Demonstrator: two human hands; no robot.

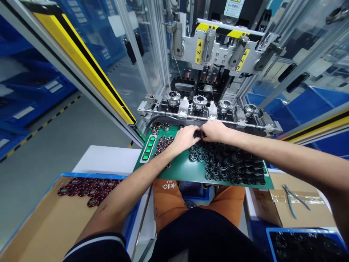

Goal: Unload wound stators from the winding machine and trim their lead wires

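Note:
My left hand (188, 137) and my right hand (213, 131) meet over the back of the green work surface (180, 170). Between their fingertips is a small black ring-shaped part (200, 135), which both hands grip. Just in front of and to the right of my hands, many black ring parts (223, 163) lie packed close together. Several rings wound with copper-red wire (163, 142) sit to the left of my left hand, partly hidden by my left forearm.
Behind the hands stands a machine with round metal fixtures (200, 103) on a rail. A panel with green buttons (148, 148) lies left. A bin with wound rings (61, 177) is lower left; pliers (290, 200) lie on a cardboard box (313, 215) at right, above a blue bin (269, 240).

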